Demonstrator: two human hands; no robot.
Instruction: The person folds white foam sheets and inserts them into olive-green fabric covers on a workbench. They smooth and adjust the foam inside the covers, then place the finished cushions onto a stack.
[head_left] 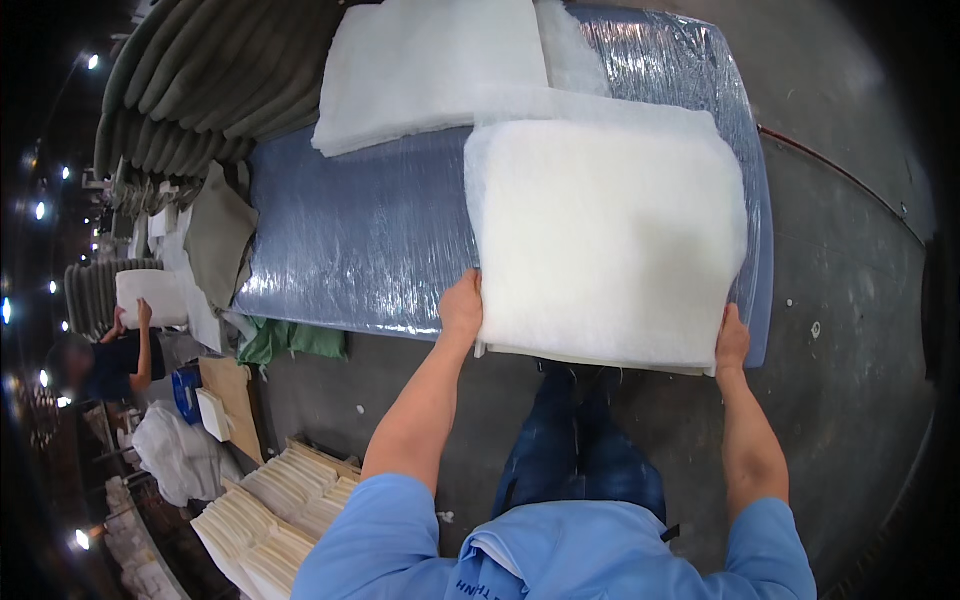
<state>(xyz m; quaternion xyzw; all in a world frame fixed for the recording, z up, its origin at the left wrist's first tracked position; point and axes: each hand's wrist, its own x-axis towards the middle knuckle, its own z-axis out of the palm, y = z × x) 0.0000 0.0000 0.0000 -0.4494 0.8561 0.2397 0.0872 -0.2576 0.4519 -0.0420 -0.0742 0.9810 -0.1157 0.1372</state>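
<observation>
I'm seeing both hands apart, left hand (462,308) and right hand (734,342) gripping opposite edges of the pad (600,250), which is lying over white batting (600,104) on the film-wrapped table (360,230). Its near edge is overhanging, so an uneven pull could be skewing the layers on that slick film. Low at left, cream slabs (250,540) are apparently filling a crate (325,459); the blue tub's (186,392) contents aren't showing
</observation>
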